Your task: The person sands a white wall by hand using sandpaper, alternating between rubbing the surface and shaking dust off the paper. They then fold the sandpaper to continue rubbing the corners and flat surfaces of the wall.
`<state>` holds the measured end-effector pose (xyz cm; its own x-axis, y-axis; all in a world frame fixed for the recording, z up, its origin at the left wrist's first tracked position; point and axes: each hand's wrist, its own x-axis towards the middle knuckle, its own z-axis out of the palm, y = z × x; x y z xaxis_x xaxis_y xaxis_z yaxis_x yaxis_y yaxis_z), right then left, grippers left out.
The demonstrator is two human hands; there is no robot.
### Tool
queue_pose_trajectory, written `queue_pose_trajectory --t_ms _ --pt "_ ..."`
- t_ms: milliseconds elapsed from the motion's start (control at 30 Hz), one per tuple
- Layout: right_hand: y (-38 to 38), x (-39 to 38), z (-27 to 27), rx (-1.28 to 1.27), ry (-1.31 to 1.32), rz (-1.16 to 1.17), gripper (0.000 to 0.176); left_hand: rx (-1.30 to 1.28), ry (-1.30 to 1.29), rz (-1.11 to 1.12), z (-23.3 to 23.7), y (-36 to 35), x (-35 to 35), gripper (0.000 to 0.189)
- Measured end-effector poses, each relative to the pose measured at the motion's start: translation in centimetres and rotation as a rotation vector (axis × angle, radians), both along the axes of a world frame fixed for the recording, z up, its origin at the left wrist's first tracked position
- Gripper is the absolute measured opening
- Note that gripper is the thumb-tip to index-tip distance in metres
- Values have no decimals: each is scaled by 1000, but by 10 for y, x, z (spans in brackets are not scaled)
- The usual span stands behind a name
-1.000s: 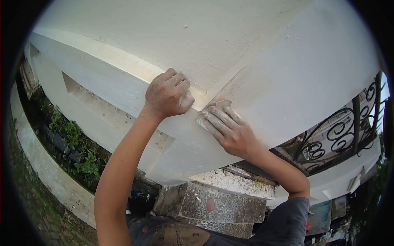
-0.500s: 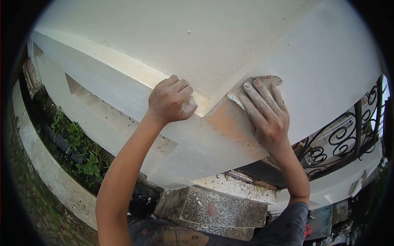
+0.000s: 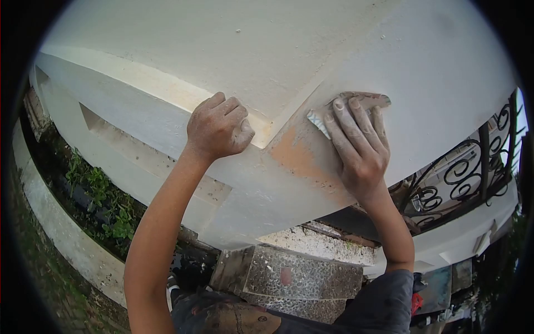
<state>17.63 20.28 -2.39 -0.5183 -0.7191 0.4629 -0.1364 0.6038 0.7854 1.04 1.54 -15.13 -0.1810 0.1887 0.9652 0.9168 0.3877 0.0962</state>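
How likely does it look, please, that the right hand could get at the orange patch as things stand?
Probably yes: the right hand lies over a thin sheet just beside the orange patch, and nothing seems to block the way; the closed left hand is clear of it.

A thin sheet (image 3: 367, 101) is lying against the pale wall (image 3: 436, 103), up and to the right of the wall's recessed inner corner and well above its lower edge. The sheet's upper margin is showing grey-brown and dusty, slightly bent and reaching out to the right, while its left corner is showing white with printed marks; much of its middle is being hidden. An orange-brown patch (image 3: 295, 155) with ragged borders is spreading from near the wall's inner corner down toward that lower edge, fading into greyish smears beside the sheet
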Motion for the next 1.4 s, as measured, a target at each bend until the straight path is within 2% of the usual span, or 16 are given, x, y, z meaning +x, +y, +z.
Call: queue_pose_trajectory --t_ms 33,133,300,367,433,500,600,700,800,867,1000,1100,1167,1233,1300,1400 --pt "-22 13 -26 -134 -246 -93 29 -4 -1 0 1 0 0 13" --pt "-15 14 -49 34 -472 -49 29 -9 5 -14 0 0 1 14" --pt "-4 14 28 -186 95 -82 27 -24 -1 6 -2 0 0 15" --pt "-14 17 -3 -144 76 -192 27 -19 -4 8 -1 -1 -1 15" --pt "-5 21 -53 -125 -254 -144 28 -21 0 5 0 -2 0 15" --pt "1 21 -44 -34 -296 -127 27 -21 13 -1 2 -2 -1 15" --pt "-3 13 25 -143 57 -92 28 -22 3 -1 -1 0 0 14" --pt "-7 17 28 -199 106 -138 25 -23 -8 4 -1 0 0 13" --pt "-8 23 -46 -111 -200 -171 25 0 1 -5 -2 -1 0 12" --pt "-3 23 -45 -19 -373 -168 26 9 10 -11 -1 -1 -1 11" --pt "9 10 35 -38 125 -75 25 27 12 -12 -3 1 -2 9" --pt "-16 17 -10 -207 -24 -164 30 29 16 -5 -2 -1 -3 7" --pt "-11 25 -57 -87 -366 -204 28 31 1 -14 -4 0 -3 7" --pt "-9 20 -43 2 -390 -152 27 56 17 -19 -3 0 -3 7" --pt "-19 14 1 -78 -85 -153 27 55 20 -17 -3 0 -4 8" --pt "-12 4 21 -121 101 -98 30 44 14 -31 -4 2 -3 8"
